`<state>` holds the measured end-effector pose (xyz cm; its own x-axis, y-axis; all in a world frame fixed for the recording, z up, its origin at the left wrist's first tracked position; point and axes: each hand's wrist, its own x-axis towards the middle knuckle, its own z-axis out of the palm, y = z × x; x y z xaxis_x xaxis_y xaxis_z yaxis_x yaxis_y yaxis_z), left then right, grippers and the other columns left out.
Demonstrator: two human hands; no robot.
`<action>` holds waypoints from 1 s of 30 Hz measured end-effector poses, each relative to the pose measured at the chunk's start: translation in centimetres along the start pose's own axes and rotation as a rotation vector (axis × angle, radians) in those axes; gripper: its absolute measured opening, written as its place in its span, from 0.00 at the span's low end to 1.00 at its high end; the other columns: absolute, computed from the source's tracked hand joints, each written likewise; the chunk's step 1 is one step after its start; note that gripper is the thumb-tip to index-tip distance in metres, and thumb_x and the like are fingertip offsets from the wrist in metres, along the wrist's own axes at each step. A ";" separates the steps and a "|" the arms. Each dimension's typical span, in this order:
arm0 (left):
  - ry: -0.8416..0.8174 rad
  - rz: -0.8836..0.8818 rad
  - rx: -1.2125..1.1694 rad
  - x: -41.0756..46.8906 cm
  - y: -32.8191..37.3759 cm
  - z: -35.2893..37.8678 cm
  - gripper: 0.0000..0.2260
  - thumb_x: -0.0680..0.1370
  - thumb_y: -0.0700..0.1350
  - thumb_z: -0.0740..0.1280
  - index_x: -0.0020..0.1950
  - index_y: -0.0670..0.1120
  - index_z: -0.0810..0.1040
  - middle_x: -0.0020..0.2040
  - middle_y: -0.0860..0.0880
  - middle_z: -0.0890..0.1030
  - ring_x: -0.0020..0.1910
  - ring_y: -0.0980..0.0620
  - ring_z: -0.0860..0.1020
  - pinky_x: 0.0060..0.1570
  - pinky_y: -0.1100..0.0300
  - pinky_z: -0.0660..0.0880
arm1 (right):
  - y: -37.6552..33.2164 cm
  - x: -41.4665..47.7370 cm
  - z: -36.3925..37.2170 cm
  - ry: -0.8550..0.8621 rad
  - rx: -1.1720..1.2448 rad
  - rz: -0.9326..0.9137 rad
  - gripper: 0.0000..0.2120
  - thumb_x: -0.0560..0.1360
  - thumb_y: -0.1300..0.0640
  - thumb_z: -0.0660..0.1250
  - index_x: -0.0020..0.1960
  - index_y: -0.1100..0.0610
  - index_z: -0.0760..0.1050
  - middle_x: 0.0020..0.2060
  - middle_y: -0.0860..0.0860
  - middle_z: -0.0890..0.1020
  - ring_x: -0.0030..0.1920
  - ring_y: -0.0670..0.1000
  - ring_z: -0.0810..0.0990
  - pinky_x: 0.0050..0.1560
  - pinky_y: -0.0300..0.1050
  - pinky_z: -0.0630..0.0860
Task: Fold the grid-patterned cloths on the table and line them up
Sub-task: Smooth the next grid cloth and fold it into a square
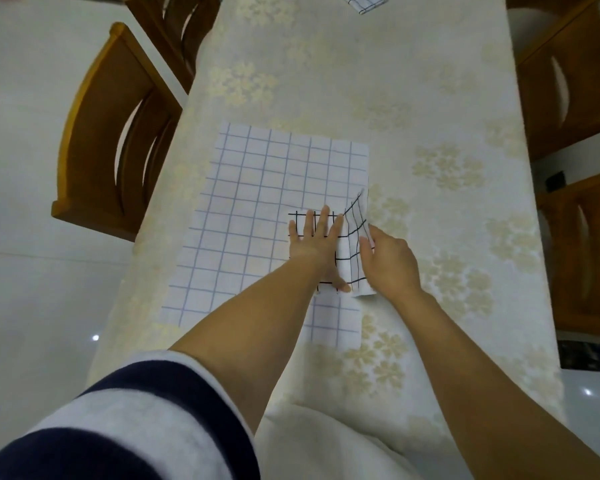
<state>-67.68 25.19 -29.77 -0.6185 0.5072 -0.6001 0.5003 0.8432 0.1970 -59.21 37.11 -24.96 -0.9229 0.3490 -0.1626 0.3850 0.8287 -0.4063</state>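
Observation:
A white cloth with a blue grid (257, 209) lies spread flat on the table (413, 98). On its right part rests a smaller white cloth with a black grid (352, 247). My left hand (316, 244) presses flat on the black-grid cloth, fingers spread. My right hand (388, 261) grips the right edge of that cloth and lifts it, so the flap curls up and over toward the left. Another folded black-grid cloth (364, 1) shows partly at the table's far edge.
The table wears a cream flowered tablecloth. Wooden chairs stand to the left (118, 133) and to the right (575, 81), with another at the right (586, 258). The floor (32, 271) is pale tile.

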 end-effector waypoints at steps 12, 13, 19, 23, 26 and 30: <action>0.546 -0.025 -0.820 -2.5 -7.8 0.1 0.20 0.86 0.46 0.56 0.78 0.46 0.65 0.78 0.48 0.66 0.76 0.50 0.66 0.74 0.53 0.64 | -6.3 -0.4 4.4 -0.195 -0.131 -0.070 0.35 0.82 0.39 0.53 0.81 0.58 0.48 0.47 0.55 0.83 0.48 0.58 0.81 0.45 0.52 0.77; 0.570 -0.036 -0.821 -2.5 -8.0 -0.4 0.19 0.86 0.47 0.56 0.78 0.46 0.66 0.77 0.48 0.68 0.75 0.49 0.67 0.73 0.54 0.64 | -6.1 -0.6 4.7 -0.194 -0.106 -0.087 0.38 0.81 0.36 0.53 0.81 0.58 0.45 0.45 0.54 0.83 0.45 0.56 0.81 0.46 0.53 0.78; 0.677 0.190 -0.458 -1.2 -6.1 -0.8 0.17 0.82 0.41 0.64 0.71 0.42 0.75 0.70 0.43 0.76 0.70 0.43 0.72 0.72 0.51 0.66 | -2.8 -0.4 4.9 0.040 -0.028 -0.003 0.27 0.82 0.50 0.57 0.79 0.57 0.59 0.60 0.58 0.75 0.56 0.59 0.77 0.55 0.57 0.75; 0.497 0.438 -0.012 0.7 -3.3 -1.0 0.21 0.80 0.39 0.67 0.73 0.47 0.73 0.75 0.46 0.70 0.75 0.41 0.66 0.76 0.47 0.58 | -1.3 0.7 5.0 -0.060 0.121 0.327 0.22 0.80 0.51 0.64 0.69 0.62 0.68 0.64 0.58 0.73 0.58 0.60 0.78 0.49 0.51 0.76; 0.356 0.514 0.247 1.4 -2.1 -2.3 0.19 0.82 0.39 0.63 0.73 0.49 0.72 0.79 0.48 0.64 0.79 0.42 0.57 0.79 0.46 0.48 | -0.8 1.9 4.8 -0.141 0.190 0.360 0.14 0.78 0.51 0.66 0.53 0.63 0.75 0.54 0.59 0.81 0.51 0.60 0.80 0.41 0.47 0.73; 0.308 0.494 0.327 2.3 -2.4 -3.9 0.15 0.82 0.43 0.64 0.69 0.48 0.74 0.79 0.49 0.64 0.80 0.42 0.56 0.79 0.45 0.46 | -0.4 2.5 3.8 -0.226 0.115 0.382 0.17 0.77 0.45 0.67 0.38 0.56 0.78 0.41 0.53 0.84 0.47 0.57 0.81 0.53 0.50 0.74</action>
<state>-72.70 25.01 -28.57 -0.3898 0.8888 -0.2410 0.8972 0.4255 0.1181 -61.71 36.01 -28.59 -0.6985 0.5050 -0.5070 0.7062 0.6010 -0.3743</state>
